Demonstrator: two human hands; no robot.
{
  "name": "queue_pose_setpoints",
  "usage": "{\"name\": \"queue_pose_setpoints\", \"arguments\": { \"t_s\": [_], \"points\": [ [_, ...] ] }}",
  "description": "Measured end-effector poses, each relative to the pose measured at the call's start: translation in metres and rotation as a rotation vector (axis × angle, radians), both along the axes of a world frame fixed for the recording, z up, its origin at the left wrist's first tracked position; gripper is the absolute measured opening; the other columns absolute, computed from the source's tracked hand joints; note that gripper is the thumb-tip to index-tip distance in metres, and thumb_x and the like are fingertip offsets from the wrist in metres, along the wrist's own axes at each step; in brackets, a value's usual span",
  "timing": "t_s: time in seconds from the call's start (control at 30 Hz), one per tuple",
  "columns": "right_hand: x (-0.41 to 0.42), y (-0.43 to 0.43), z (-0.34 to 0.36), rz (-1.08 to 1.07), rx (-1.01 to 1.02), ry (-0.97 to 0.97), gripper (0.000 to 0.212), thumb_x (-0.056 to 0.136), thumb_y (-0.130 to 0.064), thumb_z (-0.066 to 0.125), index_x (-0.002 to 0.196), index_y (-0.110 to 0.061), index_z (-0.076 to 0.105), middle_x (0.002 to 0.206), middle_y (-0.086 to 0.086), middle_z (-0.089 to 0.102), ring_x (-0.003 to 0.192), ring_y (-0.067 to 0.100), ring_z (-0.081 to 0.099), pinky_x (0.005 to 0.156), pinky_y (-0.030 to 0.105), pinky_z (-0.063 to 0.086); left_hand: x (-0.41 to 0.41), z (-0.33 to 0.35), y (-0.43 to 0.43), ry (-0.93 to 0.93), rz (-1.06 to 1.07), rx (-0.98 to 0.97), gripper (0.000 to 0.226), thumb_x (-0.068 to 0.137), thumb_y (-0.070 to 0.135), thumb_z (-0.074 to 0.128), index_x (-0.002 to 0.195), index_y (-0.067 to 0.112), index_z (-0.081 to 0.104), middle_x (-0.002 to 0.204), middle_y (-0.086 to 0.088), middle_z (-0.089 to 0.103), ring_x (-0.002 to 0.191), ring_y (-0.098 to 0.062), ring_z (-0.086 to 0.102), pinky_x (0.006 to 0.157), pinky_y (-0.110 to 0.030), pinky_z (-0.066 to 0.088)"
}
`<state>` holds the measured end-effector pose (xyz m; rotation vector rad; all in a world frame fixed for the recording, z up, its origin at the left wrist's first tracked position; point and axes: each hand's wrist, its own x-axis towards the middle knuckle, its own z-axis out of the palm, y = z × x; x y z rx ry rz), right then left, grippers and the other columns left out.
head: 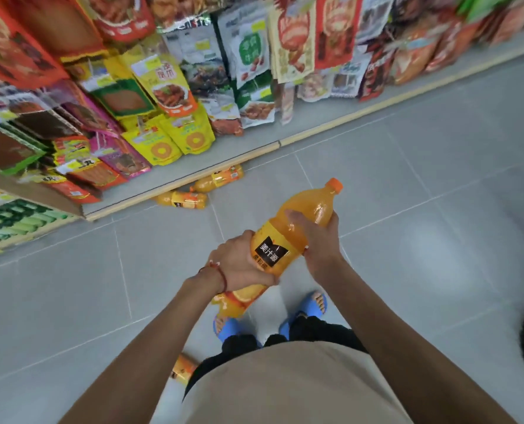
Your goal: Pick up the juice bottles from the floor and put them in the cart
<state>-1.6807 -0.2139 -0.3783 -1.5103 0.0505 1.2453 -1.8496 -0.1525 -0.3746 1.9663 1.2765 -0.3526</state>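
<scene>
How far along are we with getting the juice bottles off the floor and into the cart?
Done: nothing I can confirm; the cart is out of view. In hand: one juice bottle, off the floor, gripped by the left hand and right hand. Left: three lie on the floor: a far bottle and a nearer bottle against the shelf base, a third bottle near the feet.

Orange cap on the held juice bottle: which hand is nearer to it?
Right. The right hand grips the juice bottle high up, just below the orange cap; the left hand grips it lower down the body, farther from the cap.
</scene>
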Motion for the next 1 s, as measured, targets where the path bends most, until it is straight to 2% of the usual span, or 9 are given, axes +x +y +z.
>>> {"name": "queue_pose_setpoints", "arguments": {
  "t_s": [0.17,0.3,0.4,0.47,0.53,0.63,0.73,0.83,1.0],
  "points": [
    [0.096,-0.025,0.002,-0.181,0.038,0.025,0.086,0.072,-0.024,0.094,0.139,-0.032,0.04,0.124,0.002,0.066,0.107,0.025,0.071,0.078,0.043,0.063,0.106,0.0,0.004,-0.018,-0.177,0.025,0.093,0.036,0.084,0.076,0.114,0.044,0.043,0.093,0.019,0.062,0.083,-0.007,0.061,0.067,-0.027,0.048],
    [0.164,-0.042,0.002,-0.34,0.054,0.029,0.086,0.07,-0.024,0.096,0.137,-0.027,0.043,0.124,0.004,0.068,0.108,0.027,0.072,0.085,0.049,0.064,0.186,0.001,0.009,-0.029,-0.325,0.041,0.097,0.037,0.083,0.075,0.12,0.045,0.042,0.093,0.021,0.061,0.082,-0.008,0.06,0.064,-0.026,0.044],
    [0.211,-0.048,0.002,-0.448,0.052,0.022,0.079,0.07,-0.024,0.096,0.131,-0.028,0.046,0.12,0.003,0.07,0.101,0.023,0.075,0.069,0.036,0.063,0.245,0.001,0.018,-0.027,-0.432,0.073,0.095,0.037,0.083,0.075,0.119,0.049,0.041,0.095,0.02,0.064,0.085,-0.013,0.064,0.073,-0.032,0.053],
    [0.243,-0.048,0.001,-0.515,0.047,0.011,0.071,0.071,-0.023,0.096,0.123,-0.03,0.048,0.117,0.003,0.071,0.093,0.019,0.078,0.064,0.031,0.062,0.284,0.0,0.027,-0.033,-0.498,0.086,0.091,0.037,0.082,0.075,0.115,0.051,0.04,0.095,0.02,0.065,0.086,-0.014,0.066,0.077,-0.035,0.056],
    [0.274,-0.047,0.0,-0.566,0.041,-0.004,0.069,0.071,-0.023,0.096,0.12,-0.03,0.049,0.116,0.003,0.072,0.092,0.018,0.078,0.066,0.033,0.062,0.324,0.0,0.037,-0.039,-0.572,0.085,0.089,0.038,0.082,0.075,0.114,0.05,0.04,0.094,0.019,0.065,0.085,-0.015,0.065,0.076,-0.036,0.056],
    [0.321,-0.04,-0.002,-0.642,0.033,-0.019,0.074,0.07,-0.026,0.096,0.125,-0.03,0.047,0.118,0.003,0.07,0.102,0.023,0.075,0.075,0.041,0.063,0.386,-0.002,0.054,-0.05,-0.677,0.075,0.091,0.039,0.083,0.073,0.116,0.049,0.039,0.092,0.02,0.063,0.082,-0.011,0.063,0.07,-0.032,0.05],
    [0.371,-0.027,-0.001,-0.753,0.03,-0.034,0.075,0.072,-0.026,0.095,0.128,-0.028,0.046,0.118,0.003,0.07,0.1,0.021,0.075,0.075,0.039,0.062,0.45,-0.005,0.077,-0.078,-0.766,0.062,0.091,0.04,0.083,0.073,0.117,0.049,0.04,0.09,0.021,0.062,0.08,-0.008,0.062,0.063,-0.028,0.044],
    [0.418,-0.013,0.006,-0.829,0.021,-0.053,0.075,0.074,-0.026,0.094,0.131,-0.026,0.045,0.119,0.004,0.071,0.099,0.021,0.077,0.076,0.039,0.063,0.514,-0.004,0.099,-0.091,-0.863,0.058,0.095,0.04,0.086,0.073,0.119,0.048,0.039,0.094,0.019,0.064,0.085,-0.012,0.064,0.072,-0.035,0.053],
    [0.491,0.004,0.017,-0.946,0.039,-0.069,0.075,0.076,-0.024,0.092,0.134,-0.025,0.044,0.122,0.007,0.07,0.106,0.027,0.075,0.091,0.05,0.062,0.612,-0.003,0.126,-0.106,-0.992,0.061,0.092,0.04,0.087,0.072,0.117,0.05,0.037,0.093,0.02,0.062,0.085,-0.011,0.064,0.075,-0.039,0.057]
  ]
}}
